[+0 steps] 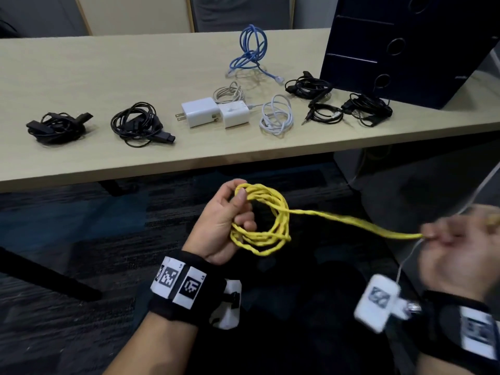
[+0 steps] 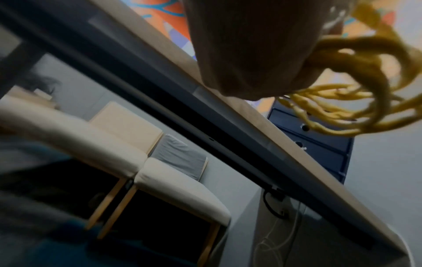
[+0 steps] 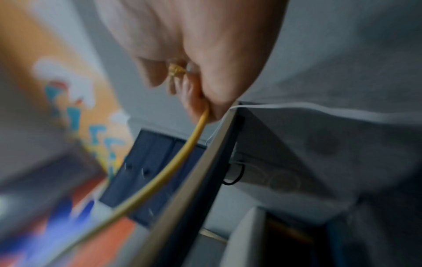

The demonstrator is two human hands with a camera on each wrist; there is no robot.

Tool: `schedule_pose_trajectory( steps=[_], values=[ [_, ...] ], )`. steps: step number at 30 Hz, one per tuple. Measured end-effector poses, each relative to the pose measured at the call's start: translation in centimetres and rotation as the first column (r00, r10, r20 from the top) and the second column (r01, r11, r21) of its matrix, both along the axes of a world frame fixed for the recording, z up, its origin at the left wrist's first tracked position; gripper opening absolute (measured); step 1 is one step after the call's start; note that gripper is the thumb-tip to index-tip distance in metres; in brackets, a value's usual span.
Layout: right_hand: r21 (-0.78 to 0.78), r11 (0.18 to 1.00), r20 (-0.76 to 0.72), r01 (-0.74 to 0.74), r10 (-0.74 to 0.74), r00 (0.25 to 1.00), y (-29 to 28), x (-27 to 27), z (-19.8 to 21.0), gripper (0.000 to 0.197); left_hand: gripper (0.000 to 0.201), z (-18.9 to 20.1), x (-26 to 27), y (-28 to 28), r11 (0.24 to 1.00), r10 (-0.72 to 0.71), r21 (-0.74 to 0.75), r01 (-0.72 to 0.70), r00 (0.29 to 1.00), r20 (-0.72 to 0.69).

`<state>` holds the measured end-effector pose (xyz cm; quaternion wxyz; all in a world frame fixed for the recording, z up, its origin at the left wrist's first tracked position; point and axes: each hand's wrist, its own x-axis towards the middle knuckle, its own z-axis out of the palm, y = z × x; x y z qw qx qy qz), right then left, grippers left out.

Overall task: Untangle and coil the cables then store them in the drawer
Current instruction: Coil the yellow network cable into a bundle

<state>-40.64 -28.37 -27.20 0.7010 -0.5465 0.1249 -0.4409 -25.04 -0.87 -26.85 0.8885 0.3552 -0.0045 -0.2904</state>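
Observation:
A yellow cable [image 1: 266, 228] is wound into several loops below the table's front edge. My left hand [image 1: 228, 216] grips that coil [image 2: 342, 101] with curled fingers. One free strand runs right to my right hand [image 1: 446, 239], which is blurred and pinches the cable's end [image 3: 196, 133] between thumb and fingers. On the table [image 1: 108, 71] lie a blue cable [image 1: 250, 54], several black cable bundles [image 1: 135, 124], white cables [image 1: 277, 116] and two white chargers [image 1: 213, 112]. The dark blue drawer unit [image 1: 400, 44] stands at the table's right end, its drawers shut.
Dark carpet [image 1: 81, 239] lies under my hands. A table leg [image 1: 51, 277] crosses the floor at left. Chairs with beige cushions [image 2: 178, 182] stand beyond the table. A thin white wire [image 1: 405, 261] hangs near my right wrist.

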Motion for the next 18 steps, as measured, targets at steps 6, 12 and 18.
schedule_pose_trajectory(
  steps=[6, 12, 18],
  values=[
    [-0.486, 0.722, -0.624, -0.492, 0.106, 0.774, 6.9, 4.6, -3.8, 0.026, 0.010, 0.5, 0.2, -0.8, 0.967, -0.009, -0.254, -0.008, 0.998, -0.062],
    [-0.235, 0.909, -0.755, -0.344, 0.052, 0.653, 7.6, 6.5, -6.6, 0.034, 0.003, 1.5, 0.3, -0.8, 0.971, 0.000, -0.237, -0.021, 0.996, -0.084],
    [0.015, 0.985, -0.761, -0.170, 0.121, 0.637, 7.8, 7.9, -7.1, 0.056, 0.003, 0.6, -0.4, -1.8, 0.997, 0.079, -0.007, -0.080, 0.993, -0.088]
  ],
)
